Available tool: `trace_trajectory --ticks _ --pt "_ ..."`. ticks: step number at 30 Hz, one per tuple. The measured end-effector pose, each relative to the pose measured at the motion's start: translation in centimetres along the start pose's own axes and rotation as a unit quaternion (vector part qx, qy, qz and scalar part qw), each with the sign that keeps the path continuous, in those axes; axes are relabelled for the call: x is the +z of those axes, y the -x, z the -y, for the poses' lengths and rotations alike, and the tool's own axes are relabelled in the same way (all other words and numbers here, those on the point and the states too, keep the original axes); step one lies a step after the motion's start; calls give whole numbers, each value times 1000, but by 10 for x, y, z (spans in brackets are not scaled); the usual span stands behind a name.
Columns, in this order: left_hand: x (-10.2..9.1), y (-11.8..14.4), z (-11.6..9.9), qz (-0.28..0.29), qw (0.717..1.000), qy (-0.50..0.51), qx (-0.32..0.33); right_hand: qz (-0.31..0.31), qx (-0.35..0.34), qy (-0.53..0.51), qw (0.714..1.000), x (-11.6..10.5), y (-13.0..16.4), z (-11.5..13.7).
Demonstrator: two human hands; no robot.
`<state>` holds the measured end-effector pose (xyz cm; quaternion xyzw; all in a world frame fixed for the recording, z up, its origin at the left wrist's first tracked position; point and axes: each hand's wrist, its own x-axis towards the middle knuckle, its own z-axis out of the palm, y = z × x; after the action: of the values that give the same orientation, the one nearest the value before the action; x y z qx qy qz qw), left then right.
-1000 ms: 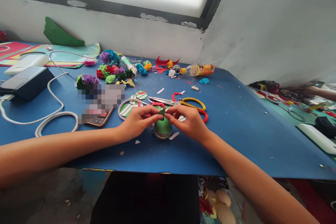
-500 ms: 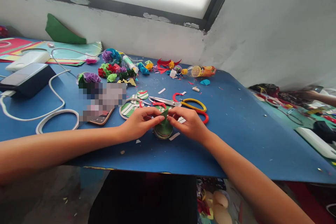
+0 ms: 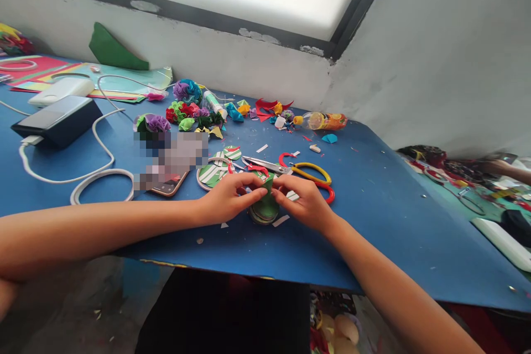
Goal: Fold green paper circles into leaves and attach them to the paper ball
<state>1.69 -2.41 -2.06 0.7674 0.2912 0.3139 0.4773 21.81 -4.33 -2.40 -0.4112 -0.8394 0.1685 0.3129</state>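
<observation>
Between my two hands is a small piece of green paper [image 3: 268, 183], raised above a round green-topped object [image 3: 265, 211] near the table's front edge. My left hand [image 3: 236, 194] pinches the paper from the left with thumb and forefinger. From the right, my right hand [image 3: 302, 199] pinches it too. Just beyond the hands lie scissors [image 3: 312, 172] with a yellow and a red handle, their blades pointing left. Striped green-and-white paper cutouts [image 3: 213, 170] and red paper scraps [image 3: 286, 159] are around them. The fingers partly hide the paper.
A phone [image 3: 171, 183] lies left of the hands, beside a looped white cable [image 3: 103, 173] and a dark box [image 3: 58, 124]. Crumpled paper flowers [image 3: 186, 90], a glue stick [image 3: 214, 104] and a drink bottle [image 3: 321, 120] are farther back. Another person's arm [image 3: 508, 170] shows at far right.
The view has shifted, so everything sits slightly farther right and lower. Both hands keep their pinch on the green paper, with little other movement.
</observation>
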Motion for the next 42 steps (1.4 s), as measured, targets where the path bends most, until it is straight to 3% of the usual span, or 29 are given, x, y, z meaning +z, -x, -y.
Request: trace_trajectory --ticks 29,42 --pt "0 0 -1 1 999 -36 12 60 16 -1 998 -4 -1 1" --pt "1 1 4 34 992 -87 80 139 46 12 989 -7 -4 5"
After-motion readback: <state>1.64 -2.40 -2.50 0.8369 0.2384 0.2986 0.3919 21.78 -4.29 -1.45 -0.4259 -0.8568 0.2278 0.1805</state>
